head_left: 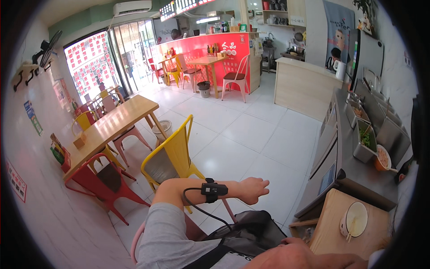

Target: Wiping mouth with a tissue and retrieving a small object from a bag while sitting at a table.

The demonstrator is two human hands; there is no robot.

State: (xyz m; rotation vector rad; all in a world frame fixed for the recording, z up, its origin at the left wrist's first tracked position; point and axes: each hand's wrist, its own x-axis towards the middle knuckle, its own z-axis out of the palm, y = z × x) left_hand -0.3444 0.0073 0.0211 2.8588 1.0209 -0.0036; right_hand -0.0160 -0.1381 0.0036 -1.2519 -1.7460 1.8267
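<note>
White-tiled floor (242, 130), glass doors (131, 49) far left. My left hand (253, 190) out ahead, fingers loosely part-open, empty; my right hand (291, 252) near, by black cloth (246, 227), grip: can't tell. Bowl (358, 216) near right, on wooden table (329, 224).

Worn on the head, a wide fisheye camera looks down past the person's left hand (253, 191), near below it, and out across the tiled floor (244, 123) to a red counter (190, 48) far beyond the hand, taking in a wooden table (127, 114) to its left.
</note>
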